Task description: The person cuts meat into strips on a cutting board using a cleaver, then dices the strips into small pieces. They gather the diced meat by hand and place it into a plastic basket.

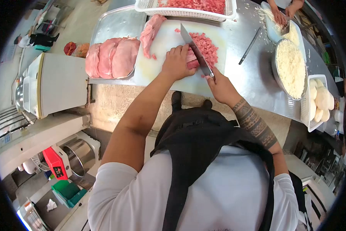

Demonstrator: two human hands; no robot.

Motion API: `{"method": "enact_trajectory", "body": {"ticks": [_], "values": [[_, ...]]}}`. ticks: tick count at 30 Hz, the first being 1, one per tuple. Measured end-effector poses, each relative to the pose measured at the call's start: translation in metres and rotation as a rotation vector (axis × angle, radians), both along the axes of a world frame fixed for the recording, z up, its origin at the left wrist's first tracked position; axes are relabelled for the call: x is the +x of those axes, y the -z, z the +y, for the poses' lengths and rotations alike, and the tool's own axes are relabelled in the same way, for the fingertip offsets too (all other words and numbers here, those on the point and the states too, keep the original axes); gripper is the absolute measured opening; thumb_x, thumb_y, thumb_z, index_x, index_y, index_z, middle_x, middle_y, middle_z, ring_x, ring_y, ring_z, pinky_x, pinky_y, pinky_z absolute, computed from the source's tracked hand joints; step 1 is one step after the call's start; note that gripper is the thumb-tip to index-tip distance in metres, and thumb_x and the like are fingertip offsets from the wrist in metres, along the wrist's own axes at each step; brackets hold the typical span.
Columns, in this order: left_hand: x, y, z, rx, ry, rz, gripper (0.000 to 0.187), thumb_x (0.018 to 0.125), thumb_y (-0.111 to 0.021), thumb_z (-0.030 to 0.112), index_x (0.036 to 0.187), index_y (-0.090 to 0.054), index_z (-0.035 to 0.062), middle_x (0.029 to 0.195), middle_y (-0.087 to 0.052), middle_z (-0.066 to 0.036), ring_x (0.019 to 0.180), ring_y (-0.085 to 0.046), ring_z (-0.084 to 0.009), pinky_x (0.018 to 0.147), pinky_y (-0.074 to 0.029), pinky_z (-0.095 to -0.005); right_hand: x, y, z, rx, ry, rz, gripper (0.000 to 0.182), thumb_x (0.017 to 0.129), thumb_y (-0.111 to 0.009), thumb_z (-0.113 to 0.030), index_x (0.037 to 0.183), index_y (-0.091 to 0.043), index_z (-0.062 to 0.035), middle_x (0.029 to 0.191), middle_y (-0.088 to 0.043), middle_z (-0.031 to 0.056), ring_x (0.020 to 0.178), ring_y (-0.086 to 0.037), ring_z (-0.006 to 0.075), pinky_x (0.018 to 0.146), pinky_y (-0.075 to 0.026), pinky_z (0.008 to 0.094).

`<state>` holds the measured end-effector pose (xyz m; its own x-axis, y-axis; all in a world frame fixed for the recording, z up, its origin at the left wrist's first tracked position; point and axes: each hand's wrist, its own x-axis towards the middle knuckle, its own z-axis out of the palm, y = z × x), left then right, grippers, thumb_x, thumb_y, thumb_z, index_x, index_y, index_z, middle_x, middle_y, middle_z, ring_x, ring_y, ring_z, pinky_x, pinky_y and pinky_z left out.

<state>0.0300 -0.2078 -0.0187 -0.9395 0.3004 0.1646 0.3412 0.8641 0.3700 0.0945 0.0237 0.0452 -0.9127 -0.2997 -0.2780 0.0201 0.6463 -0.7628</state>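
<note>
The right hand (220,88) is wrapped round the handle of the knife (196,47), its blade slanting away between meat strips and diced meat (209,47). The left hand (175,63), fingers close together and curled, pins the meat strips (191,61) on the cutting board (153,75), probably so they don't slide. They're pink-red with pale streaks, lined up in a bundle; the dice beside them look small and moist. The long meat piece (151,34) lies left, likely kept clear of the blade. Beyond sits a basket (188,14) of more dice.
</note>
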Motion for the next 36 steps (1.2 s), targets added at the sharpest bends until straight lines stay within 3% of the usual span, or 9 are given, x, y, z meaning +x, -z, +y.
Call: {"method": "enact_trajectory", "body": {"ticks": [2, 5, 16, 19, 22, 25, 28, 34, 36], "values": [[0.002, -0.001, 0.002, -0.015, -0.054, -0.022, 0.105, 0.064, -0.091, 0.044, 0.150, -0.045, 0.0054, 0.139, -0.058, -0.021, 0.126, -0.056, -0.0402, 0.108, -0.046, -0.0530, 0.005, -0.005, 0.004, 0.017, -0.010, -0.028, 0.035, 0.108, -0.054, -0.029, 0.121, -0.052, 0.0027, 0.096, -0.072, 0.0318, 0.094, -0.069, 0.0533, 0.083, -0.054, 0.0587], [0.002, -0.006, 0.007, -0.044, -0.129, -0.050, 0.104, 0.066, -0.090, 0.045, 0.151, -0.044, 0.0055, 0.139, -0.058, -0.021, 0.128, -0.056, -0.0400, 0.109, -0.045, -0.0539, 0.012, 0.001, 0.011, 0.030, -0.008, -0.017, 0.031, 0.109, -0.056, -0.026, 0.123, -0.055, 0.0015, 0.084, -0.067, 0.0219, 0.077, -0.067, 0.0376, 0.073, -0.052, 0.0472], [0.000, -0.019, 0.002, -0.051, -0.101, -0.117, 0.102, 0.075, -0.087, 0.053, 0.153, -0.045, 0.0013, 0.139, -0.061, -0.025, 0.132, -0.057, -0.0426, 0.111, -0.046, -0.0535, 0.020, -0.003, 0.029, -0.022, 0.006, -0.070, 0.030, 0.110, -0.057, -0.030, 0.115, -0.056, 0.0005, 0.080, -0.064, 0.0177, 0.072, -0.064, 0.0321, 0.070, -0.051, 0.0448], [-0.041, -0.008, -0.012, 0.455, -0.332, -0.307, 0.082, 0.085, -0.082, 0.050, 0.144, -0.059, -0.0020, 0.131, -0.067, -0.032, 0.124, -0.065, -0.0434, 0.106, -0.051, -0.0491, 0.023, -0.006, 0.028, -0.035, 0.022, -0.081, 0.030, 0.110, -0.058, -0.029, 0.113, -0.057, 0.0002, 0.079, -0.063, 0.0172, 0.071, -0.062, 0.0309, 0.070, -0.050, 0.0440], [-0.094, 0.017, -0.041, 0.272, -0.325, 0.020, 0.062, 0.093, -0.074, 0.045, 0.134, -0.068, -0.0010, 0.123, -0.072, -0.030, 0.115, -0.070, -0.0423, 0.101, -0.054, -0.0468, 0.028, 0.001, 0.028, -0.053, 0.014, -0.064, 0.029, 0.110, -0.058, -0.029, 0.113, -0.057, -0.0001, 0.079, -0.063, 0.0174, 0.071, -0.063, 0.0310, 0.069, -0.051, 0.0440], [-0.131, 0.006, -0.037, 0.231, -0.391, -0.087, 0.044, 0.095, -0.070, 0.036, 0.120, -0.076, 0.0003, 0.116, -0.076, -0.023, 0.108, -0.073, -0.0411, 0.096, -0.057, -0.0492, 0.030, -0.003, 0.027, -0.029, 0.014, -0.082, 0.028, 0.110, -0.058, -0.028, 0.114, -0.057, 0.0001, 0.078, -0.064, 0.0178, 0.070, -0.064, 0.0321, 0.069, -0.051, 0.0446], [-0.178, -0.002, -0.036, -0.529, -0.003, -0.288, 0.036, 0.094, -0.056, 0.015, 0.119, -0.077, 0.0008, 0.111, -0.078, -0.019, 0.100, -0.076, -0.0345, 0.089, -0.059, -0.0460, 0.029, -0.010, 0.024, 0.013, 0.023, -0.116, 0.030, 0.109, -0.058, -0.028, 0.117, -0.056, 0.0003, 0.082, -0.068, 0.0224, 0.078, -0.068, 0.0420, 0.071, -0.053, 0.0506], [-0.185, -0.026, -0.016, 0.039, 0.247, -0.513, 0.034, 0.096, -0.057, 0.013, 0.120, -0.077, 0.0003, 0.111, -0.078, -0.016, 0.096, -0.074, -0.0255, 0.085, -0.058, -0.0376, 0.038, -0.007, 0.017, 0.042, 0.042, -0.065, 0.032, 0.108, -0.058, -0.029, 0.120, -0.054, 0.0000, 0.085, -0.070, 0.0253, 0.082, -0.070, 0.0475, 0.072, -0.054, 0.0535], [-0.194, -0.017, -0.023, 0.305, 0.130, -0.700, 0.034, 0.096, -0.060, 0.013, 0.123, -0.076, 0.0004, 0.112, -0.078, -0.015, 0.098, -0.073, -0.0238, 0.087, -0.058, -0.0365, 0.038, -0.008, 0.015, 0.050, 0.051, -0.066, 0.032, 0.108, -0.059, -0.030, 0.120, -0.054, -0.0006, 0.086, -0.070, 0.0252, 0.083, -0.070, 0.0471, 0.072, -0.054, 0.0533]]}}
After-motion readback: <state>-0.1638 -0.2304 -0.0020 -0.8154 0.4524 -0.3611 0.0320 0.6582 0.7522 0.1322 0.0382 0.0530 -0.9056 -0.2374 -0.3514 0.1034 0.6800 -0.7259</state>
